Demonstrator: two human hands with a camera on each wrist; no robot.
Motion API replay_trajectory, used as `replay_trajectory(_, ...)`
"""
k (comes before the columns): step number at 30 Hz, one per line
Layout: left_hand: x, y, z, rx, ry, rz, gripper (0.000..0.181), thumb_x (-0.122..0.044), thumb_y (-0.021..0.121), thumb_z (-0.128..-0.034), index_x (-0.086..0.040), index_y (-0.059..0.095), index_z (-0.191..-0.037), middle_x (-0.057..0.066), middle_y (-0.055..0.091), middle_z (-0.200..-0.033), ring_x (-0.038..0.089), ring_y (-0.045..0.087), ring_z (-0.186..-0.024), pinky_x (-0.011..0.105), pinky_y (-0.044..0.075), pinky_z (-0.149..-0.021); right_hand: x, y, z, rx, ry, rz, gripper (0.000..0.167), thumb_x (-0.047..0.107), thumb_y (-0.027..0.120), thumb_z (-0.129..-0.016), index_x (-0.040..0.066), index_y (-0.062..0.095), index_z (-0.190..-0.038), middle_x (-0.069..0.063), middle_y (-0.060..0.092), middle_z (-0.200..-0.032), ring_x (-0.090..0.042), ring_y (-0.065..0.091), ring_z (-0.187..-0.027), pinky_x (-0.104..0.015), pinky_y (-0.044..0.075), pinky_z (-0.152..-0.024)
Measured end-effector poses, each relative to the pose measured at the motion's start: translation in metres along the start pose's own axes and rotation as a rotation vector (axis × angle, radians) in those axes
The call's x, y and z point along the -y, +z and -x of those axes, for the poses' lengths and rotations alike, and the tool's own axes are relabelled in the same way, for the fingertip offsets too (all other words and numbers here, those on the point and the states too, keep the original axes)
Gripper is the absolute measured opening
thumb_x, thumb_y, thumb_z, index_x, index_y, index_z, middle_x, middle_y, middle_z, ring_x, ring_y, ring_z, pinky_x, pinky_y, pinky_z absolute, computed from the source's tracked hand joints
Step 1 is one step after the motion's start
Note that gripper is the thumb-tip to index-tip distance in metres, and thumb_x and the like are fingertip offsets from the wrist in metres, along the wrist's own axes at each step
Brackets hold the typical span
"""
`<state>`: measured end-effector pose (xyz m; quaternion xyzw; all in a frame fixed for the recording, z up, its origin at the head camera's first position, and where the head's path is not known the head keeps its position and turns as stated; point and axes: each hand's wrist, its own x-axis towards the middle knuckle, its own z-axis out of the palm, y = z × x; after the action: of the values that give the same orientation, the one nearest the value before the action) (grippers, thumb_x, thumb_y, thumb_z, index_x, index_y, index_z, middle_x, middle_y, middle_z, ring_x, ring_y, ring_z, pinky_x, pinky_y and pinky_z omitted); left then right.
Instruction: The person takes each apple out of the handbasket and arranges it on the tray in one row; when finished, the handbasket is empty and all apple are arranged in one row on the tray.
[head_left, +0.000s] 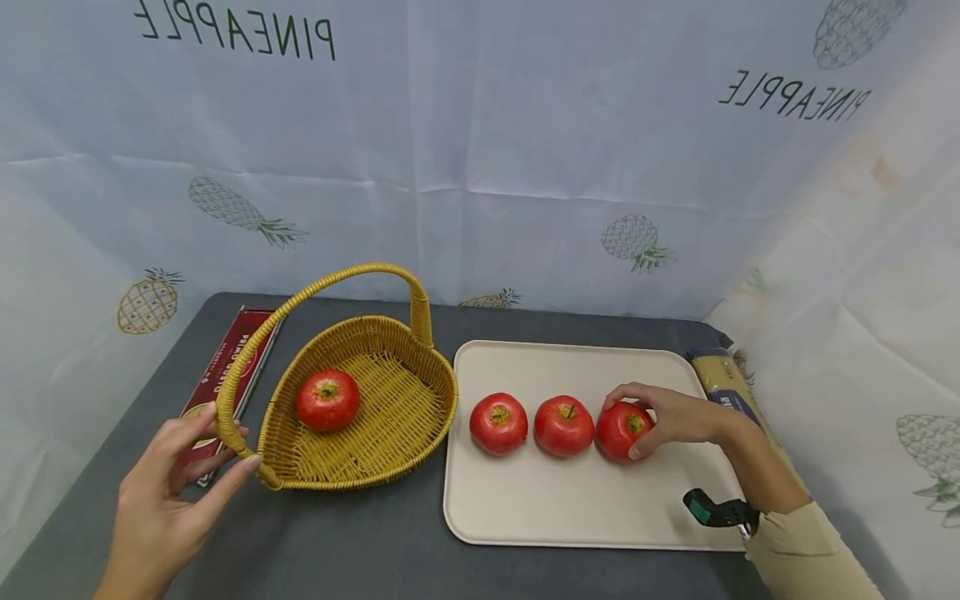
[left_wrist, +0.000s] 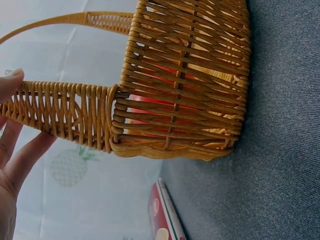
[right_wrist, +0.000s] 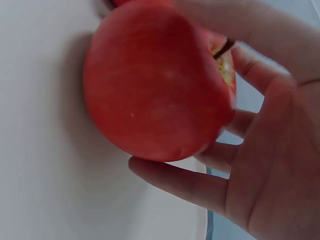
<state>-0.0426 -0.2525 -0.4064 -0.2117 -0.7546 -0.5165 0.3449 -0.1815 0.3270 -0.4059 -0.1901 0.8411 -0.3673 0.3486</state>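
Note:
A yellow-brown wicker basket (head_left: 405,433) with a tall arched handle stands left of centre, with one red apple (head_left: 327,401) inside. My left hand (head_left: 168,492) holds the lower left end of the basket's handle (left_wrist: 65,110) between thumb and fingers. On the beige tray (head_left: 570,508) to the right, three red apples stand in a row: a left apple (head_left: 498,424), a middle apple (head_left: 563,427) and a right apple (head_left: 621,433). My right hand (head_left: 675,417) grips the right apple, fingers on its far side and thumb nearer me. In the right wrist view this apple (right_wrist: 155,85) appears close against the tray.
A dark red flat package (head_left: 238,350) lies behind the left hand, partly hidden by the basket handle. A yellowish package (head_left: 723,379) lies past the tray's right edge, partly behind the right forearm. A white pineapple-print curtain (head_left: 510,150) hangs behind the grey table (head_left: 337,542).

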Motion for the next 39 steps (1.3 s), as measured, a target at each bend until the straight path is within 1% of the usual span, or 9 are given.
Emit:
replay_trajectory(3,0.000,0.000,-0.001,0.000,0.014,0.023,0.080,-0.030,0.080,-0.0837,0.019,0.048,-0.138,-0.002,0.064,-0.123,0.002,0.068,-0.108,0.009,0.056,-0.089,-0.002,-0.001,0.001,-0.025,-0.016,0.031,0.071,0.026,0.084,-0.079,0.012,0.051,-0.141,-0.021,0.050,-0.144,-0.041,0.048,-0.132,-0.039,0.064,-0.091)
replay_trajectory(7,0.001,0.001,0.001,0.001,0.019,0.041,0.079,-0.028,0.080,-0.0836,0.020,0.047,-0.137,-0.001,0.064,-0.120,0.003,0.068,-0.108,0.010,0.056,-0.089,0.000,-0.005,0.003,-0.087,-0.058,0.079,0.079,0.030,0.081,-0.081,0.011,0.046,-0.149,-0.023,0.046,-0.152,-0.051,0.044,-0.138,-0.054,0.061,-0.097)
replay_trajectory(10,0.001,0.000,0.003,0.003,-0.002,0.006,0.082,-0.032,0.079,-0.0832,0.020,0.047,-0.138,-0.004,0.063,-0.120,0.000,0.068,-0.108,0.009,0.056,-0.088,0.008,-0.010,0.003,-0.128,-0.092,0.111,0.078,0.031,0.078,-0.083,0.013,0.045,-0.151,-0.024,0.044,-0.155,-0.054,0.042,-0.139,-0.064,0.056,-0.101)
replay_trajectory(13,0.001,0.000,0.004,0.002,-0.013,-0.016,0.083,-0.034,0.079,-0.0831,0.020,0.048,-0.138,-0.006,0.063,-0.120,-0.001,0.068,-0.108,0.008,0.056,-0.088,0.021,-0.012,0.003,-0.161,-0.127,0.143,0.075,0.030,0.078,-0.085,0.017,0.046,-0.151,-0.022,0.044,-0.155,-0.053,0.043,-0.138,-0.068,0.054,-0.101)
replay_trajectory(20,0.001,-0.001,0.002,-0.005,0.011,0.004,0.081,-0.032,0.079,-0.0838,0.020,0.048,-0.137,-0.004,0.063,-0.121,0.001,0.069,-0.109,0.009,0.056,-0.088,0.055,-0.012,-0.007,-0.192,-0.208,0.195,0.068,0.028,0.079,-0.087,0.028,0.049,-0.148,-0.004,0.050,-0.152,-0.039,0.049,-0.138,-0.066,0.051,-0.107)
replay_trajectory(24,0.000,-0.002,0.002,-0.002,-0.001,-0.022,0.083,-0.036,0.078,-0.0835,0.019,0.048,-0.138,-0.006,0.063,-0.121,-0.001,0.068,-0.108,0.008,0.055,-0.088,0.072,-0.011,-0.019,-0.176,-0.255,0.201,0.067,0.029,0.079,-0.086,0.026,0.050,-0.147,-0.004,0.052,-0.151,-0.037,0.049,-0.138,-0.067,0.050,-0.109)
replay_trajectory(29,0.001,-0.001,0.002,0.003,0.004,0.003,0.082,-0.033,0.079,-0.0837,0.019,0.047,-0.138,-0.004,0.063,-0.121,0.001,0.068,-0.109,0.009,0.056,-0.088,0.093,-0.009,-0.032,-0.151,-0.279,0.219,0.070,0.031,0.080,-0.086,0.024,0.050,-0.148,-0.004,0.052,-0.152,-0.033,0.050,-0.138,-0.064,0.050,-0.111)
replay_trajectory(33,0.003,-0.001,0.002,0.003,0.002,0.003,0.082,-0.033,0.079,-0.0834,0.020,0.047,-0.138,-0.004,0.063,-0.121,0.001,0.068,-0.109,0.009,0.056,-0.088,0.110,-0.003,-0.043,-0.109,-0.278,0.220,0.070,0.034,0.080,-0.086,0.025,0.050,-0.149,0.000,0.052,-0.152,-0.029,0.050,-0.139,-0.060,0.049,-0.114)
replay_trajectory(39,0.002,-0.001,0.002,0.007,-0.017,-0.031,0.085,-0.037,0.078,-0.0823,0.019,0.048,-0.138,-0.006,0.062,-0.120,-0.001,0.068,-0.108,0.008,0.056,-0.088,0.135,0.010,-0.062,-0.078,-0.321,0.241,0.067,0.032,0.080,-0.086,0.026,0.052,-0.147,0.003,0.054,-0.150,-0.022,0.051,-0.138,-0.055,0.051,-0.115)
